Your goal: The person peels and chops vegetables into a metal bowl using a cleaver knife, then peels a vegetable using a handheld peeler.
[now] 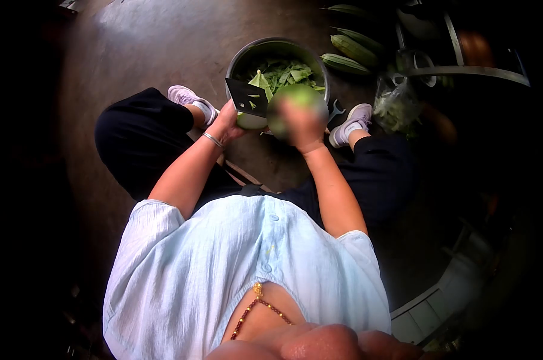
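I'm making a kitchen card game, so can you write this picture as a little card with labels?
left hand: holds a pale green piece
right hand: blurred, so its grip is unclear
blade: wide, dark, green bits on it
bowl: round, between the shoes
in bowl: cut green pieces
floor: long green vegetables right of the bowl
bag: see-through, near the right shoe

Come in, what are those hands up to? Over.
Left hand holding pale green vegetable; right hand close by, grip blurred. Dark blade between left hand and metal bowl of cut greens. Over.
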A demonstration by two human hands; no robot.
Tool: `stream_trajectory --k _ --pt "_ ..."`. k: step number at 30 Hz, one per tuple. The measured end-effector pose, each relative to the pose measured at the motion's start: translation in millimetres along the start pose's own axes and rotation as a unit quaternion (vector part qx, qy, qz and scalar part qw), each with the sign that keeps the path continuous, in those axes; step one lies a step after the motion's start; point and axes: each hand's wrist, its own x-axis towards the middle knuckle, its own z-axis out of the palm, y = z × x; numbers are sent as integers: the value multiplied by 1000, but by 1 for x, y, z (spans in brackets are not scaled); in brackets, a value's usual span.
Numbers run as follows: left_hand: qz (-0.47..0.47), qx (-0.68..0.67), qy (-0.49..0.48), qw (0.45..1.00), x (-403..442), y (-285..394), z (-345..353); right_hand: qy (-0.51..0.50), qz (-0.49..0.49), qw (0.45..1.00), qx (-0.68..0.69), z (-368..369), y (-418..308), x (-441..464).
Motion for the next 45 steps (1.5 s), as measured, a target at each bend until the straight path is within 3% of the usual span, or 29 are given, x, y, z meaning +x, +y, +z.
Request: stream_trajectory --k 2,5,8,17,21,28,30,32,35,38,39,42,43,45 --pt "-14 -6 -18 1000 6 -1 -10 28 -20 999 -7 4 3 -1" --pt "15 14 -19 1000 1 -1 -7 -9 14 1000 27 15 13 -12" --pt "15 38 -35 999 8 1 -19 -104 57 992 43 17 14 -12" --pt "25 -20 -62 998 10 -1 -29 66 -17 998 -11 0 -2 7" --pt "38 -4 -67 997 3 3 -19 -15 64 998 0 8 0 -5" --pt "45 22 -78 996 -5 6 -7 -36 78 996 9 13 6 -7" --pt "17 28 -88 996 -8 4 -6 -83 155 983 62 21 15 -12" --pt "-34 39 -104 993 -14 4 -5 -161 301 926 160 55 45 -34" --pt "-49 91 -131 986 -17 7 -10 -293 352 882 110 98 77 -57" --pt "-57 22 -178 982 -19 12 -10 -397 361 836 119 49 41 -14" --pt "-55 -9 -189 980 -21 13 -10 -386 376 831 137 40 31 -5" --pt "-27 1 -164 986 -14 13 -25 -295 290 899 145 70 43 -26" --pt "-14 46 -116 992 -13 13 -24 -269 277 909 154 80 49 -32" --pt "1 87 -191 978 -14 17 -17 -235 288 908 192 90 61 -41"
